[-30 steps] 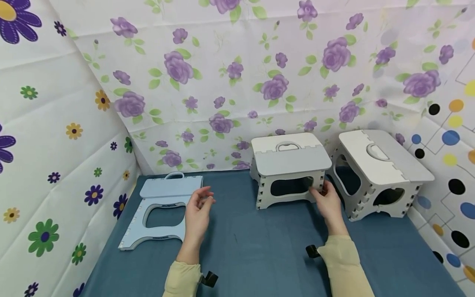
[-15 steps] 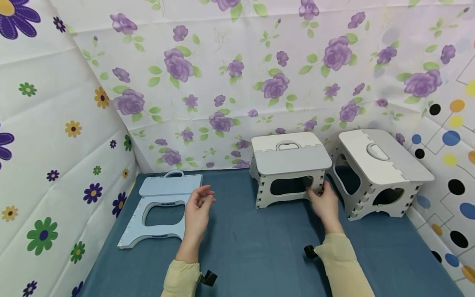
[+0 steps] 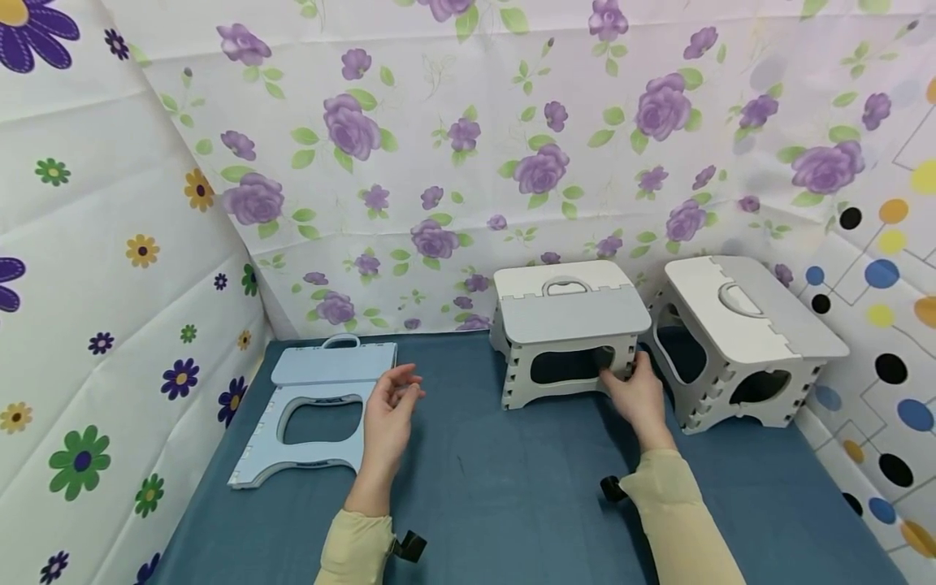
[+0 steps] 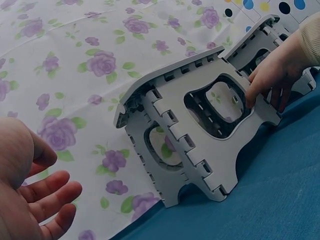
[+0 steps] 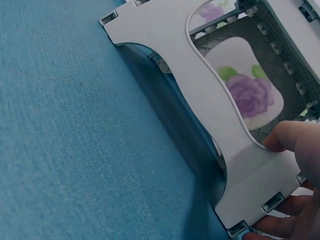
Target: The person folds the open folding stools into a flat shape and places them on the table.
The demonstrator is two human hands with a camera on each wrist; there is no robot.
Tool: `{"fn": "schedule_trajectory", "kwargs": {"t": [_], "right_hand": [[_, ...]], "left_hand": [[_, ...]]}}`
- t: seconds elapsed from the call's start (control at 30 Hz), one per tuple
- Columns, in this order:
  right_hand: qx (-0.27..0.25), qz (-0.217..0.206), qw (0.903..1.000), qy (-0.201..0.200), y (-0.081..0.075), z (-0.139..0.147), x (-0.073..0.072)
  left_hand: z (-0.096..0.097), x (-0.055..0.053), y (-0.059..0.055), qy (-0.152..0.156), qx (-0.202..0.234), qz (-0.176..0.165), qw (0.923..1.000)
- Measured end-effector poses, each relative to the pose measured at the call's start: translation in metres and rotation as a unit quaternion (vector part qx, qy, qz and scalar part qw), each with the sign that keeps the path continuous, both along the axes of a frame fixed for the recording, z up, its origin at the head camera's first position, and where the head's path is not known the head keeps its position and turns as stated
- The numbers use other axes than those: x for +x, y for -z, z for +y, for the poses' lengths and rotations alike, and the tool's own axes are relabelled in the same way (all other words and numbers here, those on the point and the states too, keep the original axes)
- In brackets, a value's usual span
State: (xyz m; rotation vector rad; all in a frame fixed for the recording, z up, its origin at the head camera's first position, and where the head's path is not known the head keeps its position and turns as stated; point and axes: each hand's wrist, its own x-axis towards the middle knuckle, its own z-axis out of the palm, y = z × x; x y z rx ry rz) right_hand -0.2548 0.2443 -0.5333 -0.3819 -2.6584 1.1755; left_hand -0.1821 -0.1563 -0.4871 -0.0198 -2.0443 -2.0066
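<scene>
In the head view, a white folding stool [image 3: 570, 317] stands unfolded on its legs by the back wall. My right hand [image 3: 638, 398] grips its right front leg. The right wrist view shows the thumb [image 5: 292, 137] at the edge of the front opening and the fingers [image 5: 280, 225] round the side of the leg. My left hand [image 3: 389, 422] hangs with loosely curled fingers and holds nothing, also plain in the left wrist view [image 4: 30, 195]. It overlaps the right edge of a light blue folding stool [image 3: 314, 370], which lies folded flat; whether they touch I cannot tell.
A second white folding stool [image 3: 760, 305] stands unfolded and angled at the right, close beside the gripped one. All stand on a blue cloth surface [image 3: 504, 487]. Flower-patterned sheets [image 3: 439, 154] rise behind and at the left, a dotted one [image 3: 870, 325] at the right.
The right hand has shifted slightly left, its thumb now at the opening's edge. Both white stools, the blue stool and the left hand stay nearly where they were.
</scene>
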Motion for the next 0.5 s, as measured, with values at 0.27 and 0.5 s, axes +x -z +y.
{"fn": "schedule_trajectory", "kwargs": {"t": [0.27, 0.5], "right_hand": [[-0.002, -0.002, 1.0, -0.007, -0.001, 0.0, 0.005], [-0.004, -0.006, 0.9999, -0.014, -0.003, -0.006, 0.02]], "left_hand": [[0.001, 0.001, 0.004, 0.005, -0.001, -0.007, 1.0], [0.004, -0.001, 0.004, 0.022, -0.028, -0.015, 0.9993]]}}
